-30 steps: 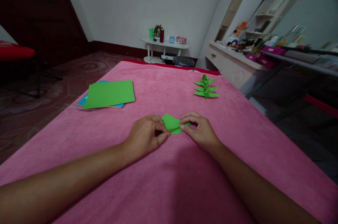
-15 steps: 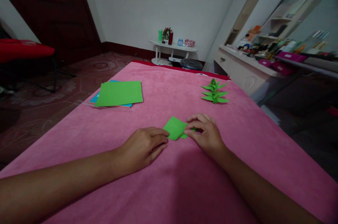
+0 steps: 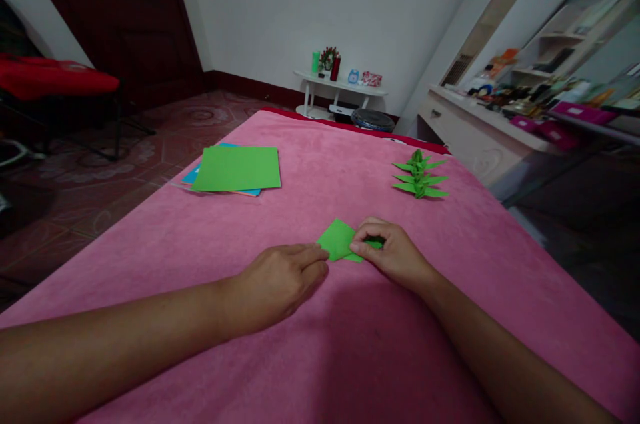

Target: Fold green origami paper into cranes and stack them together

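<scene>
A small folded green paper (image 3: 338,239) lies on the pink cloth (image 3: 310,344) in front of me. My right hand (image 3: 395,255) pinches its right edge with thumb and fingers curled. My left hand (image 3: 280,281) rests flat on the cloth, fingers stretched out, fingertips touching the paper's left corner. Nothing is held in the left hand.
A stack of green and blue paper sheets (image 3: 235,169) lies at the far left of the cloth. Folded green paper figures (image 3: 419,177) sit at the far right. Beyond are a white low shelf (image 3: 340,87), a cluttered dresser (image 3: 480,124) and a red chair (image 3: 55,77).
My left hand let go of the paper, opened and flattened onto the cloth. The paper now lies lower and flatter, still pinched by my right hand. The view shifted slightly left.
</scene>
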Demonstrator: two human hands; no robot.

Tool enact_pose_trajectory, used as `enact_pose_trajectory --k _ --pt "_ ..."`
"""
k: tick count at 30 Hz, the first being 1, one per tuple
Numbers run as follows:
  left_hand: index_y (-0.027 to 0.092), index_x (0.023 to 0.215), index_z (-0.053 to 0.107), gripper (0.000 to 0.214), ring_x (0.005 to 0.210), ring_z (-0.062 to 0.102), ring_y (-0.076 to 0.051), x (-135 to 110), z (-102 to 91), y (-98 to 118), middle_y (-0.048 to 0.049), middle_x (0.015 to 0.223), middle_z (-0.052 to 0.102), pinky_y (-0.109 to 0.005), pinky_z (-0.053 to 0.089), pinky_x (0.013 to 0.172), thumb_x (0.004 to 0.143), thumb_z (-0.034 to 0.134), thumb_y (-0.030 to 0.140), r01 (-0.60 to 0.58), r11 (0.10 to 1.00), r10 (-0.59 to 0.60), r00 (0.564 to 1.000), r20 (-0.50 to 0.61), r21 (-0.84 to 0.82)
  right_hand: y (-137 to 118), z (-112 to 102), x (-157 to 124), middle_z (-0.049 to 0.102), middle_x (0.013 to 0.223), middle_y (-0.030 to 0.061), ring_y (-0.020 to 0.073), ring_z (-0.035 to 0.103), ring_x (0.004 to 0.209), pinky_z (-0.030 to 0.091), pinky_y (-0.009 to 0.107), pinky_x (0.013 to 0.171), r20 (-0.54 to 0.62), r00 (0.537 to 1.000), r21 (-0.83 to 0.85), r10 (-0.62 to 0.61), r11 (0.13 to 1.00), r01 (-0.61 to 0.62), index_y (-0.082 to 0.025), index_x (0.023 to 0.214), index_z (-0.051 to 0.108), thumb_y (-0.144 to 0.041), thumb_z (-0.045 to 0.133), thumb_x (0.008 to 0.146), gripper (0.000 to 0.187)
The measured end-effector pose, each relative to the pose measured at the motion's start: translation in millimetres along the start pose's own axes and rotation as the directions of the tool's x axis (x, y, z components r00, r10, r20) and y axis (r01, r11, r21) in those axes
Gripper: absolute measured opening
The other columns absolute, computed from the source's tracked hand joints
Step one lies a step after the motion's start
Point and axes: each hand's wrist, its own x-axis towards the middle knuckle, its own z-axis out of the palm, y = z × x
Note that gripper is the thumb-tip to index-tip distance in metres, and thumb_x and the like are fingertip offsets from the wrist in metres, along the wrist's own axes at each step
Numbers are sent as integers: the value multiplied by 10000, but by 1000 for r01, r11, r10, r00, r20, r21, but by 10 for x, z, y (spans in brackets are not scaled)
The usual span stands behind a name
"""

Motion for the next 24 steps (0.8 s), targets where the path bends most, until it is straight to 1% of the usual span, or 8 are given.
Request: enact_pose_trajectory --k 6,10,13,16,18,20,22,24 --pt "132 981 588 241 891 630 -171 2 -2 3 -103 985 648 -309 545 768 925 355 159 -12 998 11 1000 20 59 -54 -12 38 593 697 1 138 557 680 424 257 637 23 997 -24 67 997 -67 -179 647 649 -176 656 710 63" --pt "137 980 587 247 888 629 -170 0 0 1 -103 980 647 -314 545 776 928 347 161 -26 997 25 1000 9 69 -57 -1 51 597 691 -1 136 562 663 422 253 617 12 997 -75 71 995 -70 -182 640 642 -190 651 712 73" --pt "134 988 582 235 893 624 -176 -4 9 -4 -107 987 642 -319 542 778 926 357 163 -28 997 26 999 26 72 -56 0 52 604 694 2 136 567 664 422 251 617 12 998 -94 64 994 -63 -183 640 643 -192 645 713 73" --pt "144 1050 562 246 886 620 -170 5 1 3 -100 1003 633 -307 541 758 929 350 171 -2 999 0 999 47 44 -56 -5 47 611 704 4 136 572 671 422 251 627 18 998 -106 64 992 -62 -184 639 644 -181 642 708 69" --pt "168 1139 526 281 879 619 -157 21 -12 13 -90 1057 617 -294 542 734 937 332 188 44 999 -45 998 43 24 -58 -5 44 613 709 3 135 573 671 422 252 631 20 997 -116 69 991 -66 -184 635 642 -181 644 706 71" --pt "195 1226 478 326 893 618 -152 42 -22 20 -92 1162 581 -291 543 720 942 318 209 70 997 -71 997 22 27 -66 -2 44 614 714 3 134 574 673 422 253 636 21 998 -116 67 991 -64 -185 639 644 -185 643 710 72" --pt "204 1267 458 353 927 614 -161 62 -25 19 -100 1251 542 -300 541 738 941 323 220 50 997 -51 999 18 53 -76 4 45 613 713 4 134 572 673 421 254 640 18 998 -113 61 992 -59 -183 641 647 -185 639 716 76" --pt "196 1263 479 356 950 608 -174 75 -26 12 -102 1257 555 -314 534 769 935 344 221 4 997 -7 999 38 76 -85 2 43 609 709 5 134 567 671 421 256 641 12 998 -112 64 992 -62 -181 635 647 -181 637 718 84"
